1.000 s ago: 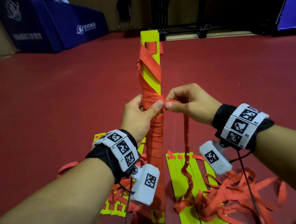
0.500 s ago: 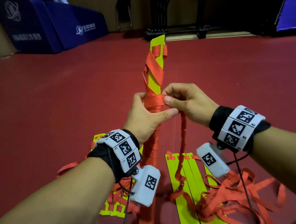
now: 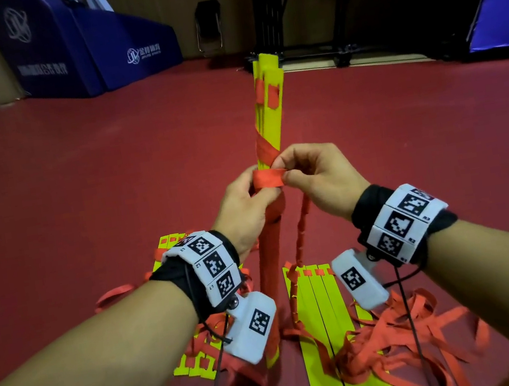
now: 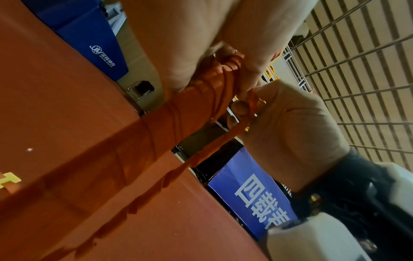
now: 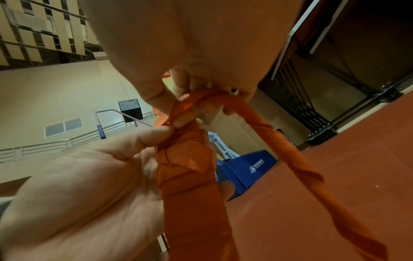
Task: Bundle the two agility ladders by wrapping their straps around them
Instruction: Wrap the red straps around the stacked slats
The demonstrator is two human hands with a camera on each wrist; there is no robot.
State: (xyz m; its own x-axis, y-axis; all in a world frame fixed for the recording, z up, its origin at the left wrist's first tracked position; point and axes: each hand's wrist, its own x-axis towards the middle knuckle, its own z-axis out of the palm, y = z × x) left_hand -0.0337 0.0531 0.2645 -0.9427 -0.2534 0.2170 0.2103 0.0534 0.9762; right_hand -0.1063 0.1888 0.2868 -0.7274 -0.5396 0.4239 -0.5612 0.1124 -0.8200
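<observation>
Head cam looks down-forward – wrist cams close, upward, share bundle.

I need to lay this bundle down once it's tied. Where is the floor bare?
Bare red floor lies left of the upright bundle, and right of it too. Near the knees it is crowded: yellow slats and loose red straps.

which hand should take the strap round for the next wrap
The right hand. It already pinches the loose red strap at the newest turn, with the slack hanging below it. The left hand grips the upright ladder bundle, keeping it steady.
</observation>
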